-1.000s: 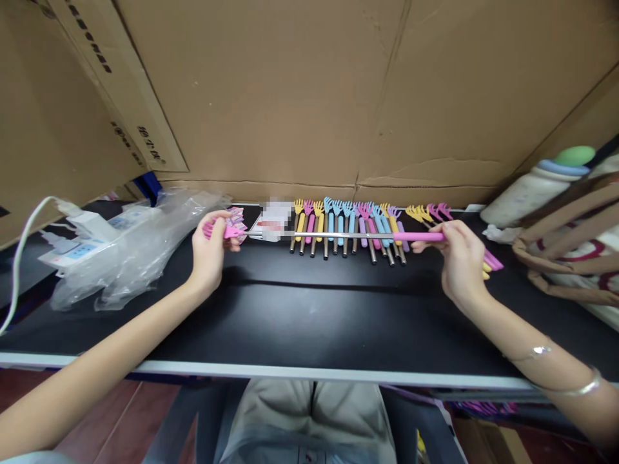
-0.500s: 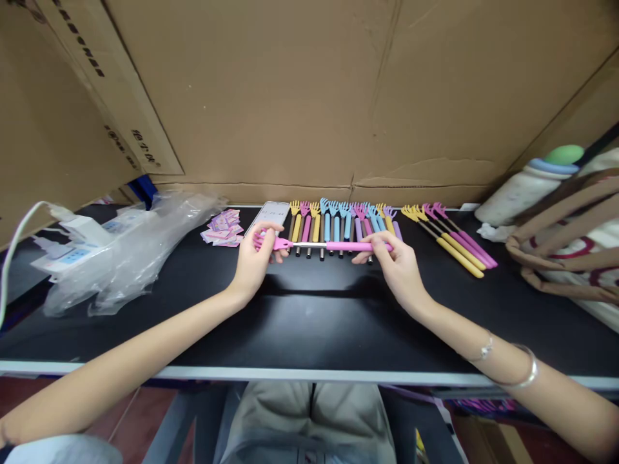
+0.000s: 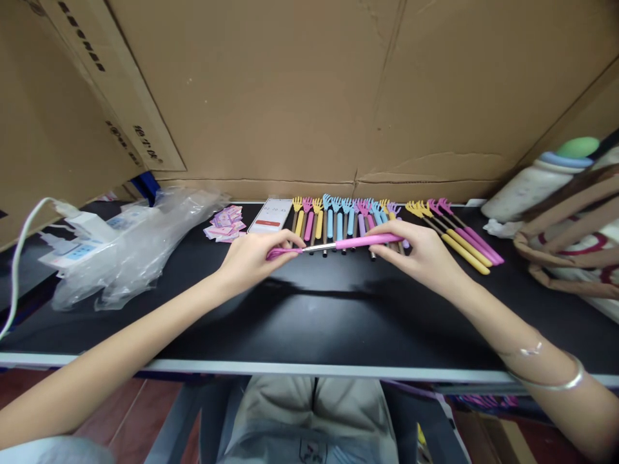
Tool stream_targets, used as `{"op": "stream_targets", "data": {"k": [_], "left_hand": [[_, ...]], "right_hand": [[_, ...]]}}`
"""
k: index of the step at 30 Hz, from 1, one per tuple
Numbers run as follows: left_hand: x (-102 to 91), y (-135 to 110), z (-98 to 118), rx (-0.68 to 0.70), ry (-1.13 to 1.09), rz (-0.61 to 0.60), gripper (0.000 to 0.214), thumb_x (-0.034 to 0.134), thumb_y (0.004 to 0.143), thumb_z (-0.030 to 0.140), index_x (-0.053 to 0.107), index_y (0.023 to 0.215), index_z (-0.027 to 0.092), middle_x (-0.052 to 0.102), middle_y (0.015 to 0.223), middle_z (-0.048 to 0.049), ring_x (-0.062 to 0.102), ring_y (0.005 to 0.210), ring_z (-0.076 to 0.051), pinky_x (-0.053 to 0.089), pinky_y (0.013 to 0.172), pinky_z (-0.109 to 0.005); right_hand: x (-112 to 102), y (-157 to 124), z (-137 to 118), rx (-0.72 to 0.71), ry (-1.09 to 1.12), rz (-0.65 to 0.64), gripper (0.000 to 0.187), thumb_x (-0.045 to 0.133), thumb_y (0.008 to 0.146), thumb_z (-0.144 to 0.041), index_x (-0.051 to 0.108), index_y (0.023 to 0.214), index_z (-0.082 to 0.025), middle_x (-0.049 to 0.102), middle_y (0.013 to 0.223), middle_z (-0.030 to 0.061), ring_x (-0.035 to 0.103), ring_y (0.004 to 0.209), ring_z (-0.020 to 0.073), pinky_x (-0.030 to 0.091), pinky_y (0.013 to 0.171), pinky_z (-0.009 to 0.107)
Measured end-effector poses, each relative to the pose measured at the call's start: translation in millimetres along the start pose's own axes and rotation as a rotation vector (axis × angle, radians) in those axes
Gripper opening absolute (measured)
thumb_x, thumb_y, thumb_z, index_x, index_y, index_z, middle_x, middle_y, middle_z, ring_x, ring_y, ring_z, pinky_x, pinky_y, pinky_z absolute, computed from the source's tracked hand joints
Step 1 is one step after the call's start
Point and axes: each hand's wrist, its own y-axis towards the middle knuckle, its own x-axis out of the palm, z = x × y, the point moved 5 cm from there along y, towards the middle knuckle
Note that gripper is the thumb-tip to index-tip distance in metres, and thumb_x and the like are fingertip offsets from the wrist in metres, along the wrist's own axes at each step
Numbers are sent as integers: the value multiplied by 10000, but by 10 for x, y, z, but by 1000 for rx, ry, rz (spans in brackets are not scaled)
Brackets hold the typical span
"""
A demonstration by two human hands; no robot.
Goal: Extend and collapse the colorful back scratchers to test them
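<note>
A pink back scratcher (image 3: 363, 241) with a metal rod is held level between my hands, just above the table. My left hand (image 3: 256, 252) is closed around its claw end, which the fingers mostly cover. My right hand (image 3: 409, 245) grips the end of the pink handle between thumb and fingers. Behind it a row of back scratchers (image 3: 330, 219) in yellow, pink, blue and purple lies side by side, claws pointing away from me. To the right of my right hand, yellow back scratchers (image 3: 465, 253) and pink back scratchers (image 3: 476, 243) lie slanted.
A phone (image 3: 271, 216) showing a timer and a pile of small printed cards (image 3: 226, 223) lie left of the row. Clear plastic bags (image 3: 130, 251) partly cover a power strip (image 3: 72, 252). At right are a bottle (image 3: 532, 187) and a bag (image 3: 570, 251). Cardboard (image 3: 271, 90) walls the back.
Both hands have turned over, backs now more upward, still holding the pink back scratcher. Its handle end has risen slightly, and the claw is now more covered by my left hand.
</note>
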Motion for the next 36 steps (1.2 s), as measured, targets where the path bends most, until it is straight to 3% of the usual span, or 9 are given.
{"op": "stream_targets", "data": {"k": [4,8,11,14,21,24,32,36], "left_hand": [[57,-63,115,202,313,56,247,408,968,325,636,1016,242,724,913,14,661,747,-121,356,541,-213],[116,-69,208,325,484,131,248,404,976,298,618,894,205,701,812,3,628,665,-122,327,513,-238],[120,-65,343,422,587,201,240,433,970,292,599,824,198,639,693,11,583,621,-125,309,522,-257],[108,-73,479,505,641,249,243,455,965,277,568,767,191,589,642,16,555,621,-124,304,549,-267],[63,-125,605,622,718,305,245,457,967,270,564,761,192,546,592,27,520,579,-118,274,539,-280],[-55,-120,405,562,765,245,270,428,974,297,576,766,210,585,625,17,546,605,-123,285,544,-281],[-623,-435,-640,306,891,115,273,403,973,368,589,817,243,641,731,16,535,672,-141,329,594,-270],[-715,-498,-789,248,892,62,286,397,975,382,579,800,246,629,713,31,505,690,-141,332,611,-267]], "right_hand": [[-51,-12,-252,-171,-399,64,178,507,900,-287,659,951,-210,675,855,23,569,683,124,340,676,283],[108,-22,-470,-239,-609,-10,238,444,928,-244,653,836,-175,683,753,38,589,681,139,295,699,307],[295,-43,-593,-256,-609,-72,279,420,951,-249,631,787,-168,665,662,21,575,602,121,275,648,296],[419,-67,-649,-276,-574,-48,282,400,968,-298,625,844,-183,665,680,-2,550,542,99,225,558,281],[366,-89,-652,-477,-631,91,359,386,983,-330,592,722,-193,578,550,-37,482,489,75,218,546,266],[208,-116,-407,-441,-639,72,350,396,975,-346,606,739,-194,602,582,-19,494,530,84,237,570,266],[-535,-519,991,-48,-808,-65,420,381,943,-488,618,749,-201,669,716,77,524,635,139,291,616,287],[-659,-633,1190,17,-832,-169,386,421,932,-485,631,788,-195,676,772,108,533,685,140,313,645,282]]}}
